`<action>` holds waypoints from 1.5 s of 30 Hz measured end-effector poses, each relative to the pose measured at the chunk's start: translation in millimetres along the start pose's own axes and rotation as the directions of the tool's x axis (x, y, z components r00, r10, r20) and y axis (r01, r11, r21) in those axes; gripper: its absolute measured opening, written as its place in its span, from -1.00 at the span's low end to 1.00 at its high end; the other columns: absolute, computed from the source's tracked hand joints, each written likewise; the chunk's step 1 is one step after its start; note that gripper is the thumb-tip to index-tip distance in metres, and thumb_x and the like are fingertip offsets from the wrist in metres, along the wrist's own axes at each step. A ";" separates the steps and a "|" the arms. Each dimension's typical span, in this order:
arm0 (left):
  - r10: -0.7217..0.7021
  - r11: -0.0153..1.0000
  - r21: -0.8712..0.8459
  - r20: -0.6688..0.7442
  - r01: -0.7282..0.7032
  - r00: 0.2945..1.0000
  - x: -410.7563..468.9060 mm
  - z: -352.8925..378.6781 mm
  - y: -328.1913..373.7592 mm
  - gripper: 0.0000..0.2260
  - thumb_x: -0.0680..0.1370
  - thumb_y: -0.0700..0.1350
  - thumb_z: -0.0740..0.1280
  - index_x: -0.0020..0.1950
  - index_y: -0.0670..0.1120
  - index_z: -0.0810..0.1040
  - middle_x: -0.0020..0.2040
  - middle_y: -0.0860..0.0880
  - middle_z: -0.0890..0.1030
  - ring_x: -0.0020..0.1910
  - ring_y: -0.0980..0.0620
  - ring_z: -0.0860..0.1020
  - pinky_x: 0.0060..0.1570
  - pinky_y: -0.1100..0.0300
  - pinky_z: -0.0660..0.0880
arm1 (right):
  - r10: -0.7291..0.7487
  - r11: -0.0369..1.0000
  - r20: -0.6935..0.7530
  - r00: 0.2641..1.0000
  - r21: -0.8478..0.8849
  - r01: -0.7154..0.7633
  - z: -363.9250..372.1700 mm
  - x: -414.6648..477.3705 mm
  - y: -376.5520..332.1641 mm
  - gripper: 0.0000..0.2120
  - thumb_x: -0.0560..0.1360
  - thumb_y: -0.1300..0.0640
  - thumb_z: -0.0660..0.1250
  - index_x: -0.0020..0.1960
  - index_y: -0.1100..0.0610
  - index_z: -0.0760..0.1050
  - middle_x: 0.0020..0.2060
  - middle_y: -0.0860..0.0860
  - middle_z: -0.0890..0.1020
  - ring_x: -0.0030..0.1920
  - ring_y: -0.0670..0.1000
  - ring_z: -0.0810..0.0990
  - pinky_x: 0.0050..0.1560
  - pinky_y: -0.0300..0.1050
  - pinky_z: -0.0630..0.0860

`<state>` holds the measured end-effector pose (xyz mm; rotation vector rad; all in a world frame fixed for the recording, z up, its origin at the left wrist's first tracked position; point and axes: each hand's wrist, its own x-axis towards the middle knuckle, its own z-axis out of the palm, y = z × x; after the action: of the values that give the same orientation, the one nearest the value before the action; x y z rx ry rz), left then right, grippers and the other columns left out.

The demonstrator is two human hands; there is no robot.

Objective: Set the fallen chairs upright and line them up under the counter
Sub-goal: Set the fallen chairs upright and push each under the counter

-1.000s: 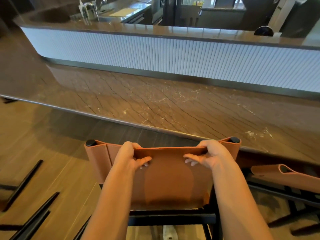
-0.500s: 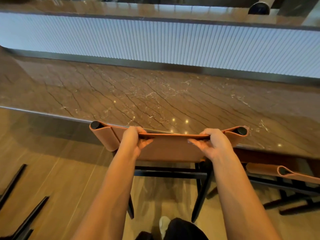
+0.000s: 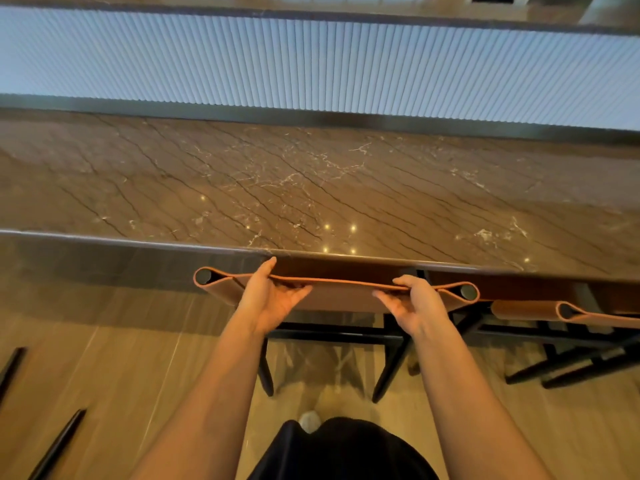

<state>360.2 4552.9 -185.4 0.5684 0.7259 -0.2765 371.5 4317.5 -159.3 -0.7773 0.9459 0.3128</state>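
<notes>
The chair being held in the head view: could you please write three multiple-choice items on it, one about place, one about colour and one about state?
1. Where is the other chair relative to the held chair?
A. To its right
B. To its left
C. Stacked on top of it

2. What colour is the held chair's backrest?
A. Blue
B. Tan
C. White

3. How does the held chair stand?
A. On its side
B. Upside down
C. Upright

Answers: A, the other chair sits at the right edge of the view; B, the backrest is tan; C, its legs stand on the floor while the left hand and right hand grip its top edge.
</notes>
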 end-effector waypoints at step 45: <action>-0.127 0.962 0.236 -0.071 0.140 0.989 40.5 -29.8 3.0 -0.66 0.56 -0.41 0.13 0.34 -0.35 0.35 0.26 -0.37 0.49 0.24 -0.31 0.50 0.15 -0.13 0.46 | 0.032 0.978 -0.124 0.992 -0.200 -0.056 -5.4 51.8 16.5 -0.77 0.56 0.48 0.11 0.19 0.37 0.37 -0.09 0.32 0.55 0.19 0.33 0.53 0.09 0.23 0.49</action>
<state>374.4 4570.8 -230.3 0.7604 0.7910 -0.4801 388.3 4320.7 -211.2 -0.9718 1.0566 0.4098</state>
